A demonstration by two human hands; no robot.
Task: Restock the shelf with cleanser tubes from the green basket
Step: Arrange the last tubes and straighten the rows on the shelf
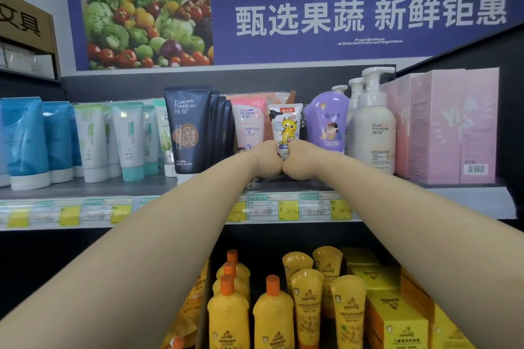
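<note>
Blue tubes (25,139) stood at the far left of the grey shelf (85,185), caps down. Just beside them came a row of white and green tubes (93,139), then a tall navy tube (192,127) with more of its kind lined up behind it. Next to that stood a pink tube (249,125), its lower part hidden by the person's wrist.

The left hand (268,160) reached in over the shelf's front edge, with a thin bracelet (251,153) at the wrist. Its fingers were curled away from the camera around the bottom of a small white cleanser tube (285,127). The tube stood upright on the shelf between the pink tube and a purple bottle (329,119), and a yellow cartoon figure showed on its front. The right hand (297,160) was clenched on the tube's base from the other side, and the two hands touched at the knuckles.

Right of the purple bottle stood a white pump bottle (374,127), with others behind it, and then pink boxes (453,125). Price tags (286,210) ran along the shelf's front edge. On the level below, between the arms, stood yellow bottles (229,312) with orange caps.
</note>
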